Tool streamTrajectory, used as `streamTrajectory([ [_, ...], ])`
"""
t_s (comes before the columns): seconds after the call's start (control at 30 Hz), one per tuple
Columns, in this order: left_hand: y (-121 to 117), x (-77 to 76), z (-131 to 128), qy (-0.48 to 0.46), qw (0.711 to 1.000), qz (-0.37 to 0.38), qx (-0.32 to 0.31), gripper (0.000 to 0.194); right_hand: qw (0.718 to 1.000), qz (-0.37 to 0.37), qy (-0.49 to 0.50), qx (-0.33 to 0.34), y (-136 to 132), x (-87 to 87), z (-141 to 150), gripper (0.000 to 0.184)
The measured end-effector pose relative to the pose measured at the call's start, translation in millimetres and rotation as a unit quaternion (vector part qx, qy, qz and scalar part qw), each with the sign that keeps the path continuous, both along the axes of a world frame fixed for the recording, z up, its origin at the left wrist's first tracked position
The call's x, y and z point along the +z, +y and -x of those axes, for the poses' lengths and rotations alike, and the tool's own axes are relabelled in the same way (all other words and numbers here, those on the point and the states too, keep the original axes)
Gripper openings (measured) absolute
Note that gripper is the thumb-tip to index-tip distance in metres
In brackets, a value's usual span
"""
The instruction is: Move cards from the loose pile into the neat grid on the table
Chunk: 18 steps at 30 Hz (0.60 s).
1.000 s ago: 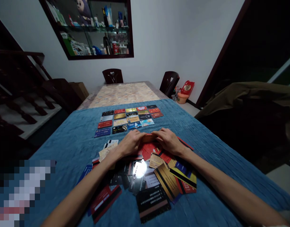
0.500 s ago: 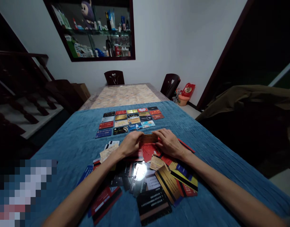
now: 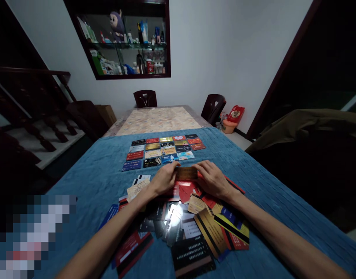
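Between my hands is a gold-brown plastic card (image 3: pixel 186 173), held by its two short ends and tilted up. My left hand (image 3: pixel 165 179) pinches its left end; my right hand (image 3: pixel 214 180) closes on its right end. Red cards (image 3: pixel 186 190) lie just beneath the hands. Nearer me spreads a loose, overlapping pile, with a black card (image 3: pixel 192 255), a gold card (image 3: pixel 210 231), a yellow card (image 3: pixel 233 228) and a dark red card (image 3: pixel 134 250). My forearms hide parts of that pile. Beyond the hands, several cards, including a blue card (image 3: pixel 131 165), lie face up in rows.
A blue cloth (image 3: pixel 87 174) covers the near part of the table, with a patterned tabletop (image 3: pixel 157 118) beyond. Two dark chairs (image 3: pixel 145 99) stand at the far end. Brown fabric (image 3: pixel 305 124) is at the right, and a blurred-out object (image 3: pixel 35 236) at the left.
The card between my hands has tilted up, so more of its gold-brown face shows. Both hands keep hold of its ends. The whole view has shifted slightly, while the laid-out rows look unchanged.
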<state>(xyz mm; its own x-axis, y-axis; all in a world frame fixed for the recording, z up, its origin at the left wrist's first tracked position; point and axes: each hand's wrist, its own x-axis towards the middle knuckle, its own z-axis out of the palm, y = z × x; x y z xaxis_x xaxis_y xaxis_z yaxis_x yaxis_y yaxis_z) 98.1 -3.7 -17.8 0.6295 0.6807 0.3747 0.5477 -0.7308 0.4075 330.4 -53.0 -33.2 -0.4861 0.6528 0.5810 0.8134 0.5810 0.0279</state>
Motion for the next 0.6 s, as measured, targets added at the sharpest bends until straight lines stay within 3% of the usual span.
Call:
streamTrajectory([
  [0.23, -3.0, 1.3, 0.2, 0.030, 0.999, -0.016, 0.014, 0.030, 0.999, -0.041, 0.021, 0.024, 2.0, -2.6, -2.4, 0.033],
  [0.47, -2.7, 0.1, 1.3, 0.065, 0.996, -0.052, -0.013, 0.041, 0.998, -0.026, 0.042, 0.026, 1.7, -4.0, -4.2, 0.040],
  [0.6, -3.0, 0.8, 0.7, 0.086, 0.993, -0.082, -0.020, 0.037, 0.997, -0.025, 0.058, 0.033, 2.8, -6.6, -4.9, 0.040],
])
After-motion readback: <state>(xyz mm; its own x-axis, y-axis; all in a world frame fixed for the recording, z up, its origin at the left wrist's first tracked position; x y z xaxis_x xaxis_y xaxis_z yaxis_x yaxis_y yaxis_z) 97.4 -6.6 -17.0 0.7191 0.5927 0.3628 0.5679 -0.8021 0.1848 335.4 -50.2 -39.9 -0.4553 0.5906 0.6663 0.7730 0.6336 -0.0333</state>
